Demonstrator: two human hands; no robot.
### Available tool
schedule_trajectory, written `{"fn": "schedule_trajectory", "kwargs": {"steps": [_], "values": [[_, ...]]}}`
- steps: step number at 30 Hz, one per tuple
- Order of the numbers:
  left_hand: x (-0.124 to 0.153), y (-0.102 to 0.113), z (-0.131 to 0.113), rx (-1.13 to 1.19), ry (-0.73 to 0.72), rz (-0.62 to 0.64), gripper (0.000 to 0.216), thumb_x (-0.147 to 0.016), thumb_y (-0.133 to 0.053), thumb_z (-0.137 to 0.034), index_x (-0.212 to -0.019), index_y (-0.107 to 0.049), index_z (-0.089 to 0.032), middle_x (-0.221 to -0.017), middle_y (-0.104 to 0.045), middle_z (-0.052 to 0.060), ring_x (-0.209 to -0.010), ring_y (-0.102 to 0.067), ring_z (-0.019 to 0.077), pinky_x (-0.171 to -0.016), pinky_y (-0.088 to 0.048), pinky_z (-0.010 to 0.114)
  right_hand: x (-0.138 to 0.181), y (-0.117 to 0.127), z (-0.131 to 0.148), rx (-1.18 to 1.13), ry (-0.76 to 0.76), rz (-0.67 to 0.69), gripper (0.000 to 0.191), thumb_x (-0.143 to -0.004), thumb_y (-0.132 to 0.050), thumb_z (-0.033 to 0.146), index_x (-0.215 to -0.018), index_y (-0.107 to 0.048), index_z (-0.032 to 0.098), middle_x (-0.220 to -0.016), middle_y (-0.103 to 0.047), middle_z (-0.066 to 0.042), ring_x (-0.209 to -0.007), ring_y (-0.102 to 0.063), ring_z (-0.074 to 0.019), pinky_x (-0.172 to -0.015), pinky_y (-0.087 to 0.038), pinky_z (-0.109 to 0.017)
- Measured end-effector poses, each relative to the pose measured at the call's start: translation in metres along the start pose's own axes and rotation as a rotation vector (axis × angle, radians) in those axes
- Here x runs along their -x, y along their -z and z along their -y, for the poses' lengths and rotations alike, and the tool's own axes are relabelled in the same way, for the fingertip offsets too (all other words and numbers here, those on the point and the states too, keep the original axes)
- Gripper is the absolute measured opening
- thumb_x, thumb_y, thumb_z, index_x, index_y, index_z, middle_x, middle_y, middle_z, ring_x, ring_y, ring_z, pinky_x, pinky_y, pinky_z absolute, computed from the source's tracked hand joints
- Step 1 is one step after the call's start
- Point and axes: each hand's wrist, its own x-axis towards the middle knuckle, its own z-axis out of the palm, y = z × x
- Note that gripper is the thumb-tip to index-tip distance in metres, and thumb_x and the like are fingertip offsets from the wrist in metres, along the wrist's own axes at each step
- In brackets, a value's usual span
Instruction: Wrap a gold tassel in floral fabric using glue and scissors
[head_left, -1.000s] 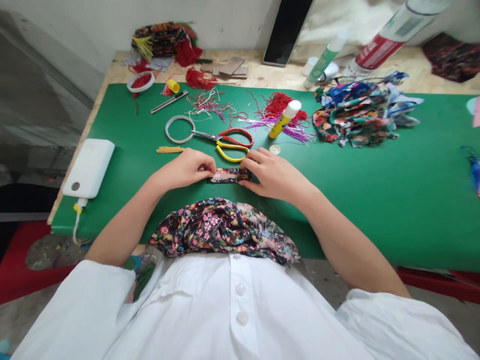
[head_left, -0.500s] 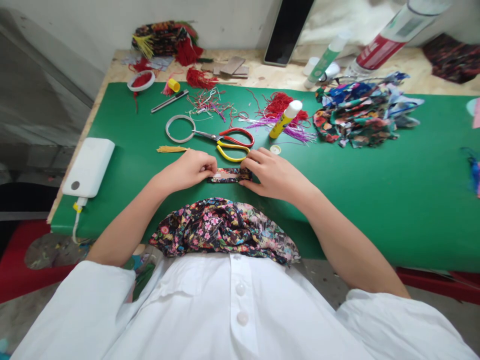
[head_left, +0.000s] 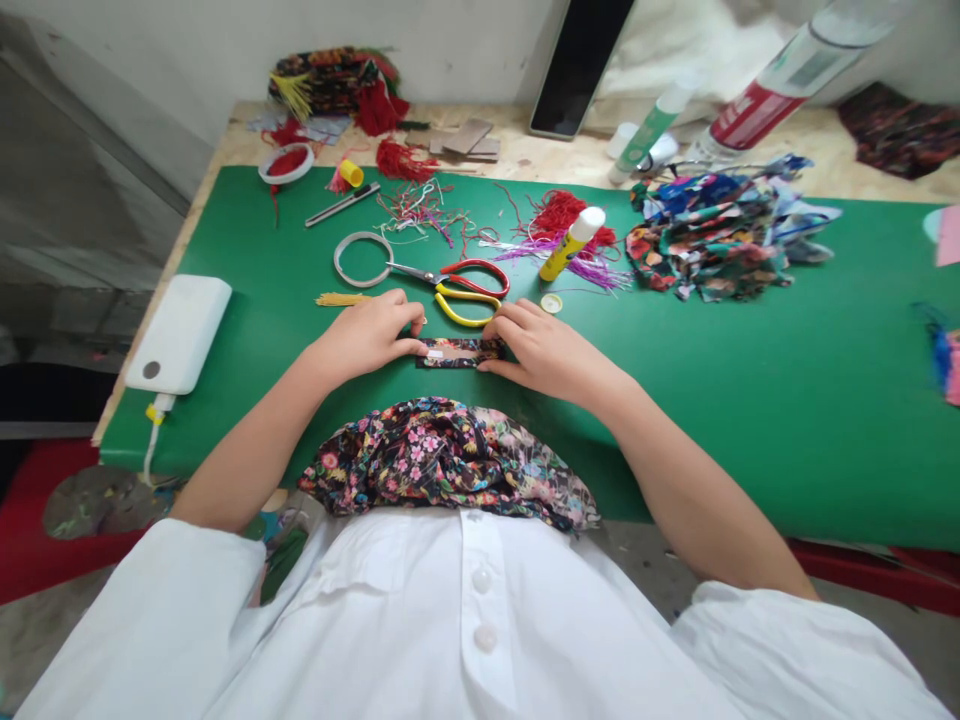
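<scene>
A small flat strip of dark floral fabric [head_left: 452, 362] lies on the green mat, its edges folded over a brownish core with a white patch near the left end. My right hand [head_left: 536, 345] grips the strip's right end between thumb and fingers, covering that end. At the left end, my left hand [head_left: 371, 338] rests its thumb tip by the strip. Its curled forefinger is raised apart from the thumb, a tiny pale spot at the tip. Beyond the strip lie scissors [head_left: 469, 308] with one red and one yellow handle. A yellow glue stick [head_left: 562, 258] stands behind my right hand.
On the green mat [head_left: 750, 400] are a white power bank [head_left: 178, 335], a ring [head_left: 337, 262], a cutter knife [head_left: 341, 205], red threads [head_left: 559, 215] and fabric scraps [head_left: 712, 240]. A phone [head_left: 579, 65] leans at the back. Floral cloth [head_left: 442, 455] covers my lap.
My left forefinger has lifted and parted from the thumb, and the hand has shifted slightly left, showing more of the strip's left end. My right hand keeps its place.
</scene>
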Motion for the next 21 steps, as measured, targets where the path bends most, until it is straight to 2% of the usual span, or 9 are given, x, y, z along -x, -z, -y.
{"fn": "schedule_trajectory", "kwargs": {"steps": [8,14,21], "values": [[0.0014,-0.0016,-0.0018,-0.098,-0.11,0.03,0.019,-0.095,-0.055,-0.034,-0.094,-0.067,-0.019,-0.093,-0.056,0.006,-0.081,-0.056,0.0202,-0.066,-0.034,0.029,-0.0001,0.0005,0.0006,0.006,-0.01,0.021,0.027,-0.096,-0.059,0.037,-0.104,-0.061,0.012,-0.102,-0.063,-0.016,-0.096,-0.053,-0.0298,-0.083,-0.044,-0.039],[0.0036,-0.0018,-0.0058,-0.132,-0.098,0.037,0.022,-0.097,-0.052,-0.035,-0.096,-0.067,-0.02,-0.096,-0.057,0.008,-0.085,-0.057,0.0227,-0.067,-0.035,0.032,-0.0007,0.0011,0.0011,0.012,-0.014,0.026,0.028,-0.095,-0.061,0.038,-0.103,-0.061,0.012,-0.102,-0.063,-0.016,-0.095,-0.053,-0.0296,-0.083,-0.044,-0.038],[0.0046,0.0,-0.0055,-0.11,-0.082,0.034,0.023,-0.095,-0.052,-0.037,-0.098,-0.063,-0.016,-0.097,-0.058,0.01,-0.09,-0.057,0.0256,-0.075,-0.041,0.034,-0.0001,-0.0003,0.0008,-0.027,-0.027,0.027,0.027,-0.095,-0.059,0.038,-0.103,-0.058,0.012,-0.103,-0.062,-0.017,-0.098,-0.054,-0.0314,-0.084,-0.044,-0.04]]}}
